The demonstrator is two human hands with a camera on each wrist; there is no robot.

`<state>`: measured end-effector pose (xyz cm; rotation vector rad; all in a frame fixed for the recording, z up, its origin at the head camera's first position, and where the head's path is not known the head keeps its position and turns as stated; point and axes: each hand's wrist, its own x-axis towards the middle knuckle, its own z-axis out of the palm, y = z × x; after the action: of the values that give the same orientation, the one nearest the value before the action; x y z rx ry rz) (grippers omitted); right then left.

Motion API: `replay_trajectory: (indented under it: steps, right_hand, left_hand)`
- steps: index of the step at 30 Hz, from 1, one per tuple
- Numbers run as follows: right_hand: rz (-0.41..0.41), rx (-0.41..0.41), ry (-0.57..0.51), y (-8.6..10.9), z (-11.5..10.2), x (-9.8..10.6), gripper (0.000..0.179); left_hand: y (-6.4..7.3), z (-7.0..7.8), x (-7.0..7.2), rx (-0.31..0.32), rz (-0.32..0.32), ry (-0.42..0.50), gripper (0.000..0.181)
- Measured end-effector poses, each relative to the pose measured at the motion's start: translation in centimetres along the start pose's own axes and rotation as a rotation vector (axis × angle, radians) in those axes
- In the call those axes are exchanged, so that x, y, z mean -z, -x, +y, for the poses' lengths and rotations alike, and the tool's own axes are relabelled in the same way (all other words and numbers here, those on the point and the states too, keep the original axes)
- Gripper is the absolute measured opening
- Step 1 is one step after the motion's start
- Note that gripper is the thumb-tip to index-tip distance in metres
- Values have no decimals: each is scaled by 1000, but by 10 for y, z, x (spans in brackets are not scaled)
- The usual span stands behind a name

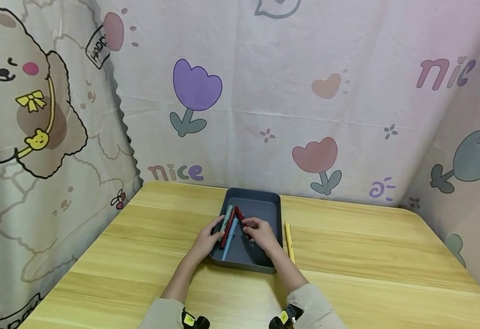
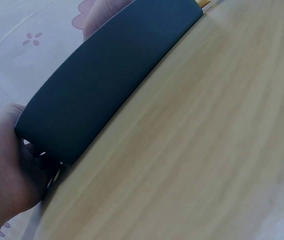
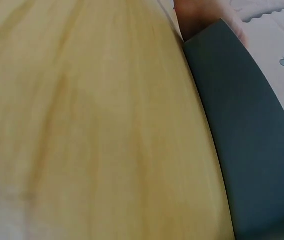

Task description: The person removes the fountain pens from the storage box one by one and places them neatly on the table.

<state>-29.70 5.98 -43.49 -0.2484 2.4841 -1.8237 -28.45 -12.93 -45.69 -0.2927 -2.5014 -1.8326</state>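
Observation:
A dark grey-blue tray (image 1: 260, 195) lies on the wooden table, and its front wall (image 2: 91, 85) fills much of the left wrist view. Inside, on the left, a teal pen (image 1: 228, 214), a dark red pen (image 1: 225, 238) and a light blue pen (image 1: 228, 244) lie close together. My left hand (image 1: 204, 242) holds the tray's left side, its thumb over the rim near these pens. Between the right hand's (image 1: 261, 234) thumb and fingers is a second dark red pen (image 1: 239, 213), slanting beside the others. That grip is hidden in the right wrist view by the tray wall (image 3: 252, 130).
A yellow pen (image 1: 289, 242) lies on the table (image 1: 347, 246) just right of the tray, near the right forearm. Printed cloth (image 1: 256, 91) hangs behind the table and along both sides.

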Motion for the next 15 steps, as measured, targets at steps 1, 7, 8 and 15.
replay_trajectory:
  steps: [1, 7, 8, 15]
  right_hand:
    - [0, -10, -21, 1, -1, 1, 24]
    - [5, -45, -84, 3, -4, 5, 26]
    - [2, -44, -82, 3, -5, 6, 26]
    - [-23, -38, -92, 8, -16, 12, 27]
  left_hand:
    - [0, 0, 0, -2, 0, 1, 48]
    - [1, -2, -1, -3, -4, 0, 48]
    - [1, -2, -1, -2, -3, 0, 48]
    - [0, -1, 0, -10, 2, 3, 48]
